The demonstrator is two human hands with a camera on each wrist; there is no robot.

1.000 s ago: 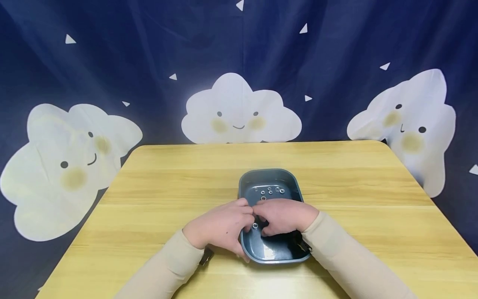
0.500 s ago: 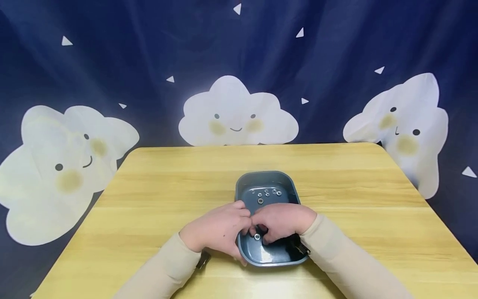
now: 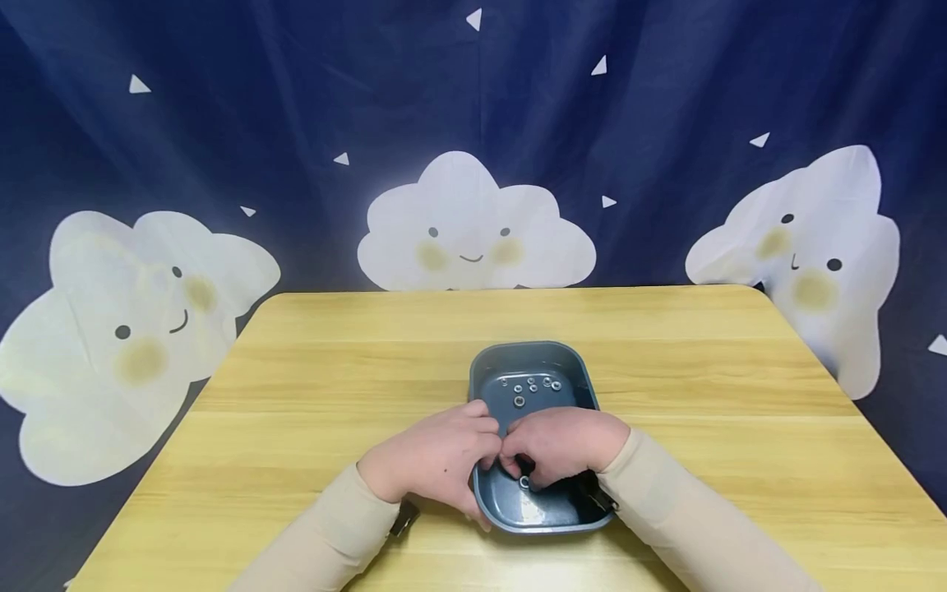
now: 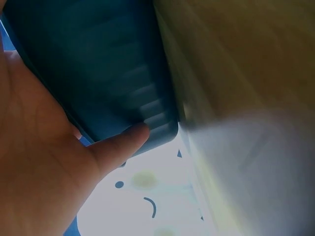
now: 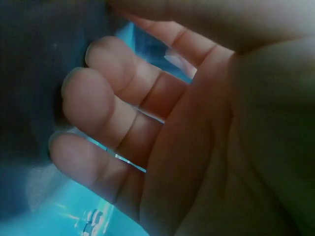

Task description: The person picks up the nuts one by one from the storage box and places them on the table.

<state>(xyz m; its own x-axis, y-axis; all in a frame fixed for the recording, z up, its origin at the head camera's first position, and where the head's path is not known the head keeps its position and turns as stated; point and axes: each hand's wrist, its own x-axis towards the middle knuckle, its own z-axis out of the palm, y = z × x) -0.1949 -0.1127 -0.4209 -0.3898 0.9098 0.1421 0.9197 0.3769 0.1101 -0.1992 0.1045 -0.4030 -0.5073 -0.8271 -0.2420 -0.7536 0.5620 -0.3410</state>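
Note:
A deep blue-grey plastic tray (image 3: 528, 524) with rounded corners stands on the wooden table. My left hand (image 3: 440, 450) grips its left wall; in the left wrist view the thumb (image 4: 123, 145) presses on the outside of the wall. My right hand (image 3: 568, 444) reaches down into the tray with bent fingers. One small ring-shaped metal nut (image 3: 524, 483) shows between the thumb and index fingertips, near the tray floor. In the right wrist view the other fingers (image 5: 91, 103) are curled, and the pinching tips are hidden.
Several small metal nuts (image 3: 533, 388) lie loose at the tray's far end, with a larger one (image 3: 519, 401) closer in. The wooden table (image 3: 703, 353) extends all round the tray. Behind it hangs a dark blue curtain (image 3: 636, 99) with white clouds.
My right hand has drawn back slightly toward the near side of the tray. The nut at its fingertips has shifted nearer and to the right. The left hand keeps its hold.

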